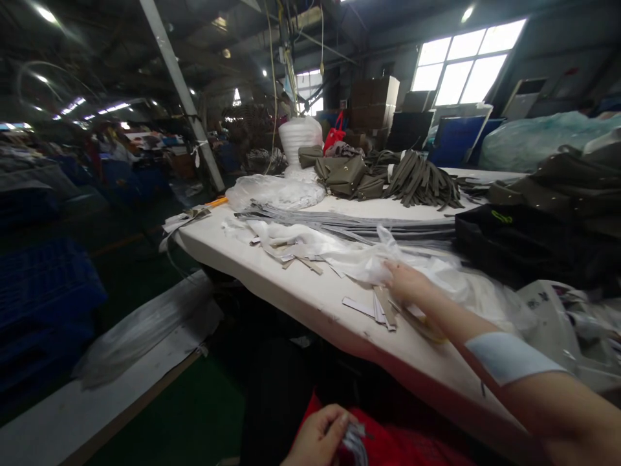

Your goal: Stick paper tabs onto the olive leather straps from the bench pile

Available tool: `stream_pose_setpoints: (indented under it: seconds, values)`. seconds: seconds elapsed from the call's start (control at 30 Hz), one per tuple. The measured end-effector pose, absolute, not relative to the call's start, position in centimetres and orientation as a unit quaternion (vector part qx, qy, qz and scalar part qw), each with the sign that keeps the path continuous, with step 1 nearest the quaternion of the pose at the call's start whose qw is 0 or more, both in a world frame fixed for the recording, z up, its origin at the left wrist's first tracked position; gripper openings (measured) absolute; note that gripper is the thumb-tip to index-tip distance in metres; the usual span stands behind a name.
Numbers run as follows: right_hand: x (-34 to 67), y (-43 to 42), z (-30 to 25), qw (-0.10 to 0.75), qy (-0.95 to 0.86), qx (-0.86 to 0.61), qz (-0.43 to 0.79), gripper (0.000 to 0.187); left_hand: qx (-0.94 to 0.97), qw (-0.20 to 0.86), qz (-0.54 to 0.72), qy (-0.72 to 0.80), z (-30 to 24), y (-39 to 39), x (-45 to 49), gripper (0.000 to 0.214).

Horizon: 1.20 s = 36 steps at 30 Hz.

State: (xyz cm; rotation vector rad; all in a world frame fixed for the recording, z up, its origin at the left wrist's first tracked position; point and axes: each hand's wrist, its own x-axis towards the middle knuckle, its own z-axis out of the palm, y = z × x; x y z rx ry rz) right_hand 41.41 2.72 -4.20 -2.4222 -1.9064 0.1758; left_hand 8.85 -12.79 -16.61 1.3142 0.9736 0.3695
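My right hand (405, 283) reaches across the table, its fingers closed on crumpled white plastic film (371, 262) that bunches up beside them. Just below that hand lie several flat card strips (381, 307), white and tan. More strips (303, 259) are scattered to the left, partly under the film. Low in view, over my red clothing (402, 440), my left hand (323, 433) is closed with the thumb on top. From it pokes a small grey and white bundle (356, 443), too blurred to name. A pale patch (509, 357) covers part of my right forearm.
Long grey strips (339, 223) run across the white table (291, 291). Behind them sit olive bags (344, 175) and a heap of dark straps (422, 181). A black bag (509, 243) lies at right. Left of the table are a low board (140, 369) and blue pallets (43, 304).
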Motion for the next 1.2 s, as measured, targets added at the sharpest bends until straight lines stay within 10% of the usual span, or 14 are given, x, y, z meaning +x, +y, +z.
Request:
stream_pose_setpoints:
  seconds: [1.2]
  values:
    - [38.2,-6.2,-3.9,-0.024,-0.670,-0.741,0.032,0.032,0.540,0.688,0.166,0.455,-13.1,-14.0,9.2,0.069]
